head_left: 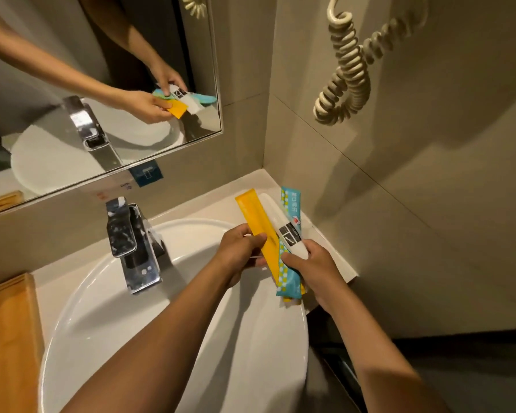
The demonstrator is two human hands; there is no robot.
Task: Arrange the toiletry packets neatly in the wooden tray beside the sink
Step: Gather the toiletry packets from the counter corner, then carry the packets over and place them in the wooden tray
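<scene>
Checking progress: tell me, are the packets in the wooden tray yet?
Out. Both hands hold the packets above the sink's right edge; the wooden tray sits far left.

The sink [108,317] is glossy white ceramic, and the tap [131,242] is polished, mirror-bright metal. The tray [9,338] is matt wood. The packets [283,234] look like smooth plastic film, perhaps slightly glossy. The cord [349,64] is coiled plastic.

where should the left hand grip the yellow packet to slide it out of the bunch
Probably its free far half: the yellow packet is flat and long, fanned left of the white packet. Come from the sink side, left hand pinching across the width; the right hand covers the near ends.
</scene>
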